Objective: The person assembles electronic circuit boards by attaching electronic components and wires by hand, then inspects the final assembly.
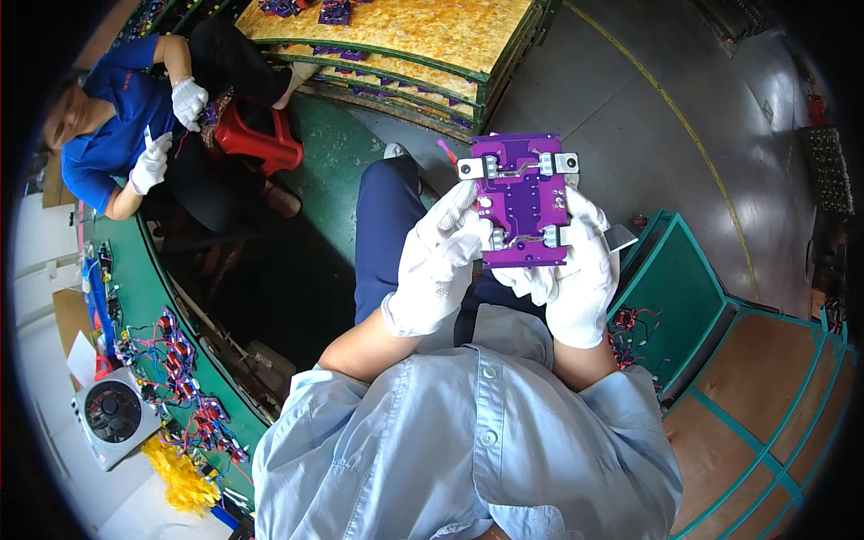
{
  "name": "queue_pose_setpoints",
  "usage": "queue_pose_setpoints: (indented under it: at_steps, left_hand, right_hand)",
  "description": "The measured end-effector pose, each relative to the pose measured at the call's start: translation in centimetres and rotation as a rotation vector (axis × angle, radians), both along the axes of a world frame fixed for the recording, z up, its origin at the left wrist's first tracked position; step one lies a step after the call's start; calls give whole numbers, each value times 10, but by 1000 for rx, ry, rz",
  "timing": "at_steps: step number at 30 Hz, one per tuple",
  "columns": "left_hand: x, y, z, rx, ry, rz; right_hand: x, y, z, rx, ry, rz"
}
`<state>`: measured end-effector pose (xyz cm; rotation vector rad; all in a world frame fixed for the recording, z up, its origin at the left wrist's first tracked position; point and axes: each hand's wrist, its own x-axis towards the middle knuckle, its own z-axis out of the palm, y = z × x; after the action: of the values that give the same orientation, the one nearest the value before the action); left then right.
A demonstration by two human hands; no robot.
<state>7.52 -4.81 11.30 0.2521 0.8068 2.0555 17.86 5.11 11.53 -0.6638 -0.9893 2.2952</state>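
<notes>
The left grip (438, 256), a white-gloved hand, pinches the left edge of a purple circuit board (523, 202), its fingers bent and bunched at the lower half of that side. The right grip (583, 279), gloved alike, closes on the opposite edge, thumb side up along the border and the other fingers curled under the bottom corner. Between them the board is held up over the lap, its wired face toward the camera and its long sides running up and down the view. Both elbows are bent; the left forearm (367, 351) slants inward, while the right forearm (580, 362) rises more steeply.

The fingertips behind the board are hidden, as is its underside. The lower side tabs are partly covered by the gloves. A small red piece (450, 155) shows by the upper left corner; whether it is attached is unclear. Past the right grip a pale flat piece (621, 238) juts out, too little exposed to identify. Most of the right leg is out of sight behind board and hands.

On the left, a green desk (135, 261) carries tangled wired boards (207, 423), blurred at this edge. Farther up, a seated co-worker (130, 99) wears white gloves; dark shadow swallows the area below.
</notes>
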Motion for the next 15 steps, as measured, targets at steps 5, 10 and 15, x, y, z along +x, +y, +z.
queue_pose_setpoints:
  at_steps: [5,10,15]
  left_hand:
    - [-1,5,-16,72,5,-51]
    - [4,8,-24,10,-213,-29]
    - [5,9,-14,2,-277,-32]
  right_hand:
    - [-3,1,5,-39,34,-22]
    - [-10,-7,8,68,-6,-99]
    - [-3,-2,-3,100,119,-67]
